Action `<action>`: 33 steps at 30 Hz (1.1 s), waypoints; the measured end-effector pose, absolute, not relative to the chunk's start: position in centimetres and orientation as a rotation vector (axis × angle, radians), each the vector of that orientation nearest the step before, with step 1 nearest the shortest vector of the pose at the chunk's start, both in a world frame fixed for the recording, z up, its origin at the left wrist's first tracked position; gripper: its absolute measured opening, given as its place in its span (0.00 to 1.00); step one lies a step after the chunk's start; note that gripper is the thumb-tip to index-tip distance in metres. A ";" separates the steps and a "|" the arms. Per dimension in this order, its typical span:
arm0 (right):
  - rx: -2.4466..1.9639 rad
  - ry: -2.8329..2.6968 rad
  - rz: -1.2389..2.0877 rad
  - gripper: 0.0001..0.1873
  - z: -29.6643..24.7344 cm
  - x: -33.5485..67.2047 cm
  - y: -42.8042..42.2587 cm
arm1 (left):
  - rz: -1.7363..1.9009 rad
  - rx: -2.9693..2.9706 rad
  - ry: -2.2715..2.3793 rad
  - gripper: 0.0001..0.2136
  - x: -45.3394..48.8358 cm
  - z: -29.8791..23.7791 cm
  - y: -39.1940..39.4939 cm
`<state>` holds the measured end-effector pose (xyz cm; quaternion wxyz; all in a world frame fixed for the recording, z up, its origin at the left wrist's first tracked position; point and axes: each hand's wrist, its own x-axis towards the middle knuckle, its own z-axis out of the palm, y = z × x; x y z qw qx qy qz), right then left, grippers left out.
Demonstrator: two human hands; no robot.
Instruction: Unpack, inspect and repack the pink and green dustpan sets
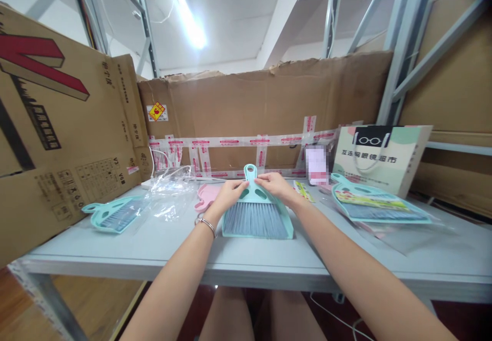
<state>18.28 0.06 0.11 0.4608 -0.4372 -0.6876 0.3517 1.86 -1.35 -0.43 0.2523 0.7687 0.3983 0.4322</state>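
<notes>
A mint-green hand brush (257,220) with grey bristles lies nested in a matching dustpan (289,231) on the table in front of me. My left hand (229,194) grips the set from the left, just below its looped handle. From the other side, my right hand (277,186) pinches it with thumb and fingers at the same height. The bristles point toward me, at the table's near side. Behind my left wrist, partly covered, lies a pink dustpan-shaped piece (205,195). A small yellow-green card (303,191) is just beyond my right forearm.
Another mint brush-and-dustpan set (117,214) lies at left beside crumpled clear plastic bags (169,192). At right, a bagged set (378,205) with a printed card lies before a paper carrier bag (378,159). A phone (317,165) stands upright against a large carton (246,100).
</notes>
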 end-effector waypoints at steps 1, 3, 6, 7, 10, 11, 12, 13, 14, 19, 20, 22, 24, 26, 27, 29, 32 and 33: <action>-1.082 -1.693 0.854 0.16 0.1 18.3 0.1 | 1.176 2.090 1.081 0.20 1.9 -0.4 -1.3; -1.095 -1.693 0.825 0.16 -0.1 18.4 0.3 | 1.176 2.088 1.077 0.20 1.9 -0.5 -1.3; -1.109 -1.698 0.787 0.18 -0.4 18.4 0.6 | 1.169 2.076 1.079 0.20 1.9 -0.6 -1.2; -1.113 -1.702 0.777 0.18 -0.5 18.4 0.7 | 1.163 2.070 1.080 0.20 1.9 -0.6 -1.2; -1.129 -1.718 0.751 0.18 -0.7 18.1 0.8 | 1.132 2.047 1.080 0.19 1.7 -0.5 -1.5; -1.135 -1.724 0.743 0.18 -0.7 18.1 0.8 | 1.114 2.045 1.073 0.18 1.6 -0.4 -1.6; -1.142 -1.731 0.737 0.18 -0.7 18.0 0.8 | 1.087 2.041 1.057 0.17 1.5 -0.2 -1.8; -1.149 -1.737 0.731 0.18 -0.5 18.2 0.8 | 1.054 2.029 1.038 0.15 1.3 0.0 -2.0; -1.157 -1.743 0.725 0.18 -0.4 18.5 0.8 | 1.031 1.998 1.027 0.14 1.1 0.2 -2.1; -1.380 -1.643 0.576 0.21 0.2 23.7 2.0 | 1.171 1.759 1.152 0.17 -0.2 0.8 -1.8; -1.480 -1.599 0.525 0.20 0.0 25.1 2.3 | 1.210 1.734 1.175 0.18 -0.4 0.8 -1.6; -1.700 -1.524 0.446 0.19 -0.8 27.5 3.1 | 1.261 1.699 1.196 0.19 -0.6 0.6 -1.1; -1.897 -1.469 0.393 0.20 -2.0 28.8 3.8 | 1.289 1.677 1.198 0.19 -0.6 0.4 -0.7; -2.030 -1.434 0.347 0.25 -3.0 29.0 4.5 | 1.297 1.674 1.187 0.19 -0.5 0.2 -0.5; -2.070 -1.424 0.322 0.27 -3.5 28.9 4.8 | 1.298 1.675 1.179 0.19 -0.5 0.1 -0.5; -2.109 -1.420 0.277 0.29 -4.1 28.5 5.3 | 1.304 1.671 1.167 0.19 -0.4 -0.1 -0.4; -2.095 -1.440 0.217 0.25 -4.4 28.6 5.7 | 1.325 1.651 1.155 0.18 -0.4 -0.2 -0.4; -2.074 -1.453 0.192 0.26 -4.5 28.8 5.8 | 1.328 1.641 1.151 0.18 -0.4 -0.2 -0.4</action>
